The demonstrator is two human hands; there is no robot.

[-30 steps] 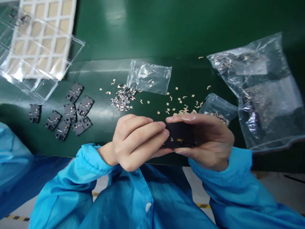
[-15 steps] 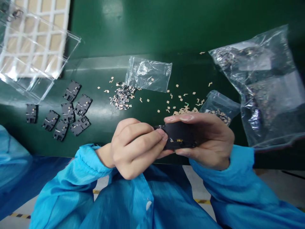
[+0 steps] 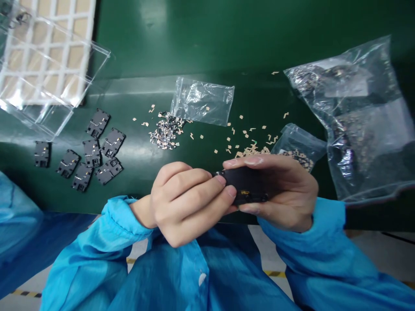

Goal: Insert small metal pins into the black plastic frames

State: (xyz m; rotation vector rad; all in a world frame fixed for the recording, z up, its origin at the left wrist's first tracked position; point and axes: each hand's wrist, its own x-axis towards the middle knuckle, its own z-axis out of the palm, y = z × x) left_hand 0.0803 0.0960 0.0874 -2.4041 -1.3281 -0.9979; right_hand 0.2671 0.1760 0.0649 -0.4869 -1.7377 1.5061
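Left hand (image 3: pixel 188 203) and right hand (image 3: pixel 290 190) grasp a smooth, black rectangular module (image 3: pixel 244 179); beyond the grip lie thin, zigzag copper-toned pieces (image 3: pixel 251 150).

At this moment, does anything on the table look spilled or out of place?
Small tan pieces lie scattered beyond their pile, one alone near the large bag. They look strayed, though perhaps this is normal. The held black part is partly covered, so I cannot judge damage there.

The blue smock (image 3: pixel 227 272) has long sleeves (image 3: pixel 87 255), gathered cuffs (image 3: pixel 125 216) and a whitish button (image 3: pixel 202 278).
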